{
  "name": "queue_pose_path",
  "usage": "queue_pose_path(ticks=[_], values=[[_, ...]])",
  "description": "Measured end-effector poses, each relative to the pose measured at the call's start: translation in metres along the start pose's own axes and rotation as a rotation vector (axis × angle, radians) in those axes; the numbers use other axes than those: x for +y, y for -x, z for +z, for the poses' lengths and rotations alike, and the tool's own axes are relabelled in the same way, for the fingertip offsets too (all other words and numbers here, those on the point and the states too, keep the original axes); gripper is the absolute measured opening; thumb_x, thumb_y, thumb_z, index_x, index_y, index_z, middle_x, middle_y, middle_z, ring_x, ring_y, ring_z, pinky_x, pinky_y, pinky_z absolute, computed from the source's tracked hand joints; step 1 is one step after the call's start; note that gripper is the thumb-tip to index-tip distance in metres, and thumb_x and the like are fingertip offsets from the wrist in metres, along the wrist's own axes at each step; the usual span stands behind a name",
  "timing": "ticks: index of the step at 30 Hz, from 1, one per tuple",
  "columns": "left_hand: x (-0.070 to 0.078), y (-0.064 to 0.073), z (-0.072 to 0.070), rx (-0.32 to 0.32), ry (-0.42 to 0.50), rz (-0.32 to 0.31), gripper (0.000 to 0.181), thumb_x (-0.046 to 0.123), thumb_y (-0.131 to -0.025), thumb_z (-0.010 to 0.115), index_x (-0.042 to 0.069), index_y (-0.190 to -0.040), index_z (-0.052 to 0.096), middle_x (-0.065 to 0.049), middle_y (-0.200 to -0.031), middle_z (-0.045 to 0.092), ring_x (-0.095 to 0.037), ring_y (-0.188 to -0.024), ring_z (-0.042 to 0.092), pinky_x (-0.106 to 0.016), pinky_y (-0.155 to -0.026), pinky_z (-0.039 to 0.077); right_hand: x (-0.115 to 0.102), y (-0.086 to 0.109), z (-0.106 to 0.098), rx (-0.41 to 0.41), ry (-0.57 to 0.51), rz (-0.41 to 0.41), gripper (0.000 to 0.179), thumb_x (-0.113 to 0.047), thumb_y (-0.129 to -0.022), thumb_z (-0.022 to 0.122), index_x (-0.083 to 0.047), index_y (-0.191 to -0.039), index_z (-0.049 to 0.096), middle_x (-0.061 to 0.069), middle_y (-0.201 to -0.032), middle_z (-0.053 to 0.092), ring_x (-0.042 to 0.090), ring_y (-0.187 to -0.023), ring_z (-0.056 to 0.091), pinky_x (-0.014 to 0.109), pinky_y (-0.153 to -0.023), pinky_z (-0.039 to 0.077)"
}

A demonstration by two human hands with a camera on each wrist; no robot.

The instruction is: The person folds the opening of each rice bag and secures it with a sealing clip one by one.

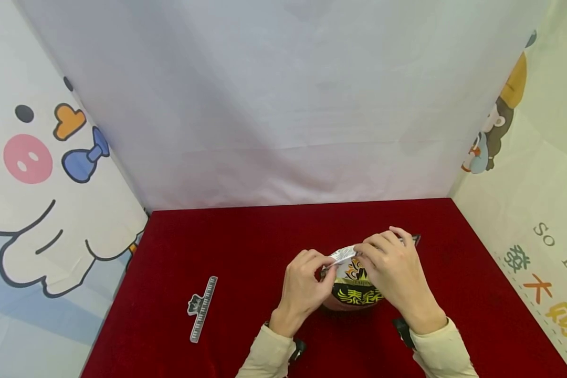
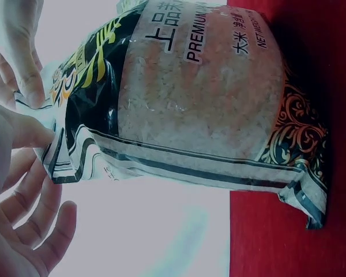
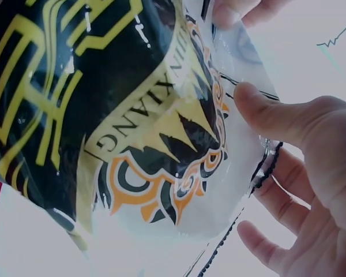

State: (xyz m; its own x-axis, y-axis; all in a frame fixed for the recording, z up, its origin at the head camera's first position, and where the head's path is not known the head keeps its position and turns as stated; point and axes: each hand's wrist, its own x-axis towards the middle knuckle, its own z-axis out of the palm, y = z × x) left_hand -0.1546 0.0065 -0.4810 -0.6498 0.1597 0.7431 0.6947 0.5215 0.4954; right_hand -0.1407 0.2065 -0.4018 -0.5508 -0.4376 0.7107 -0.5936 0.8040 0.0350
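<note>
1. Nearest the head camera: your left sleeve [image 1: 266, 354] and right sleeve [image 1: 444, 352], both cream, coming in from the bottom edge. Dark band at each wrist.
2. Far left: white wall panel [image 1: 28, 157] printed with a cartoon character, pink cheek, orange beak, blue bow.
3. Left part of the red cloth [image 1: 245, 236]: ruler-like clip [image 1: 203, 310], pale with dark marks and a dark printed tab on its left side. Lies tilted, well apart from your hands.
4. Your left hand [image 1: 304, 289]: thumb and index pinch the left part of the bag's white top flap [image 1: 344, 254]. Left wrist view has the other fingers loosely bent, a bit apart, off the film.
5. Rice bag [image 1: 354, 294]: right of centre on the cloth, base down, between your hands. Black band, yellow characters; pale grains show through the clear front in the left wrist view. Can't tell if the top is sealed.
6. Your right hand [image 1: 397, 273]: thumb on the bag's front, fingers behind, pinching the top film. Lower fingers spread apart in the right wrist view. One dark-edged bag corner sticks out beyond it.
7. Far right: cream wall panel [image 1: 515, 210] with a cartoon figure and lettering.
</note>
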Motion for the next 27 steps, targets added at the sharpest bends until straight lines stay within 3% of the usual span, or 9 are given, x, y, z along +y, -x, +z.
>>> queue_pose_path(ticks=[9,17,27], values=[[0.001,-0.002,0.005,0.022,0.003,-0.001,0.009,0.008,-0.082,0.081,0.012,-0.089,0.082,0.004,-0.083,0.074,-0.012,-0.074,0.067,-0.019,-0.066,0.050,0.001,0.002,0.005,0.025,-0.018,-0.010,0.024,0.007,-0.071,0.088,-0.007,-0.089,0.083,0.008,-0.087,0.078,0.031,-0.083,0.069,0.066,-0.099,0.050],[0.008,-0.012,0.012,0.026,-0.032,0.071,0.011,0.008,-0.086,0.081,0.015,-0.094,0.083,0.005,-0.085,0.074,-0.009,-0.074,0.065,-0.016,-0.065,0.050,-0.001,0.004,0.006,0.053,-0.032,-0.012,0.023,0.005,-0.069,0.091,-0.008,-0.087,0.084,0.007,-0.086,0.079,0.030,-0.083,0.071,0.068,-0.099,0.049],[0.012,-0.013,0.013,0.010,-0.020,0.026,0.006,0.011,-0.089,0.081,0.013,-0.094,0.084,0.004,-0.084,0.074,-0.010,-0.073,0.065,-0.017,-0.064,0.050,0.004,0.004,-0.001,0.024,-0.067,-0.012,0.029,0.002,-0.067,0.095,-0.008,-0.093,0.085,0.008,-0.091,0.079,0.031,-0.088,0.071,0.069,-0.099,0.049]])
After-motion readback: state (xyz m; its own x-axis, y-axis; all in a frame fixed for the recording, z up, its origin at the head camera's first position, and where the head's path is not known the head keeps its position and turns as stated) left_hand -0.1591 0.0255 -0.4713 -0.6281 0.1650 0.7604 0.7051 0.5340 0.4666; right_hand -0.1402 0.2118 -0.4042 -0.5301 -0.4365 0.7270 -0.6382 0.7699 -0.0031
